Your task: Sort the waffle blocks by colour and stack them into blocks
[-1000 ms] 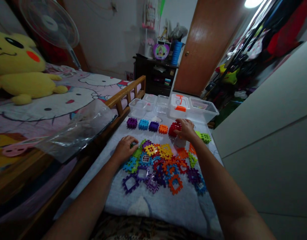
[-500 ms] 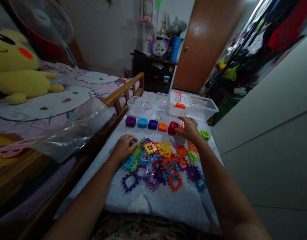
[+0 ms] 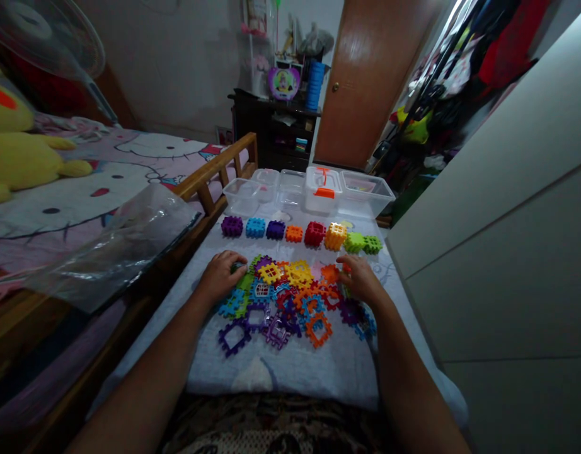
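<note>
A pile of colourful plastic building tiles with notched edges lies on the cloth-covered table. At its left edge is my left hand, thumb apart from the curved fingers, nothing visible in it, beside a green tile. My right hand hovers at or touches the pile's right edge, fingers apart, near an orange tile. Yellow tiles lie mid-pile, with a purple frame tile at the near left. Behind the pile runs a row of tile stacks sorted by colour, including a red stack and a yellow-orange stack.
Clear plastic boxes stand along the table's far end, one with a lid and orange latch. A wooden bed rail borders the left side, with a clear plastic bag beside it. A pale cabinet is close on the right.
My right hand has moved back from the row of stacks to the pile's right edge, uncovering the yellow-orange stack. My left hand stays by the pile's left edge. The view has shifted slightly.
</note>
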Available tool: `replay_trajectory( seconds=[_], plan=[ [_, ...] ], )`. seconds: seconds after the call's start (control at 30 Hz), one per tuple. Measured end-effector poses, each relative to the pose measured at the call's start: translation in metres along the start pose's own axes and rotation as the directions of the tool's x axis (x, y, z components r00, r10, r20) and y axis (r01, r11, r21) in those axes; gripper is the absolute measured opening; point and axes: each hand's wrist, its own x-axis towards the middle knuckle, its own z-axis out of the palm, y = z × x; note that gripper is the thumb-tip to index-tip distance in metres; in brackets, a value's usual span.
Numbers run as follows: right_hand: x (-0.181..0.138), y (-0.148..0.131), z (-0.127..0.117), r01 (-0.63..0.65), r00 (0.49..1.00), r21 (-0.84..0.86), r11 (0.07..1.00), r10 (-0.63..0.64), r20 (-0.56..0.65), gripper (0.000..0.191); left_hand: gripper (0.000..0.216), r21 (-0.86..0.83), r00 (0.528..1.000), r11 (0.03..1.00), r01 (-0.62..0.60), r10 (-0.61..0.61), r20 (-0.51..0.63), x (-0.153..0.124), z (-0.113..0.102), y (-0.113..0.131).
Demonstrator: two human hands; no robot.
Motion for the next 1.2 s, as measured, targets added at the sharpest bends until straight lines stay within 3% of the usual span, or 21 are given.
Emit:
replay_trajectory(
  seconds=[0.23, 0.43, 0.5, 0.63, 0.8, 1.03, 1.2],
  plan=[
    [-0.004, -0.009, 0.013, 0.051, 0.996, -0.062, 0.997, -0.046, 0.079, 0.035, 0.025, -0.01, 1.0, 1.0, 0.018, -0.018, -0.009, 0.0, -0.001, 0.0],
    [-0.007, -0.001, 0.023, -0.024, 0.997, -0.062, 0.998, 0.019, -0.07, 0.053, 0.025, -0.014, 1.0, 1.0, 0.021, -0.021, -0.006, 0.0, -0.002, 0.004],
    [-0.005, -0.001, 0.025, -0.04, 0.992, -0.053, 0.998, 0.034, -0.126, 0.045, 0.024, -0.014, 1.0, 1.0, 0.024, -0.024, -0.008, -0.001, -0.002, 0.004],
    [0.0, -0.004, 0.023, -0.046, 0.984, -0.005, 0.999, 0.045, -0.173, 0.009, 0.022, -0.016, 1.0, 0.999, 0.028, -0.028, -0.005, 0.0, -0.002, 0.004],
    [0.006, -0.011, 0.026, -0.033, 0.965, 0.024, 0.999, 0.038, -0.259, 0.014, 0.022, -0.017, 1.0, 1.0, 0.023, -0.023, -0.014, 0.0, -0.001, 0.003],
    [0.001, -0.017, 0.02, 0.061, 0.996, -0.022, 0.998, -0.062, -0.056, 0.02, 0.024, -0.007, 1.0, 1.0, 0.018, -0.018, -0.005, -0.001, -0.002, 0.004],
    [-0.006, -0.015, 0.014, 0.06, 0.998, 0.01, 0.998, -0.06, -0.01, 0.027, 0.023, -0.003, 1.0, 1.0, 0.021, -0.021, 0.002, -0.001, -0.004, 0.006]
  ],
)
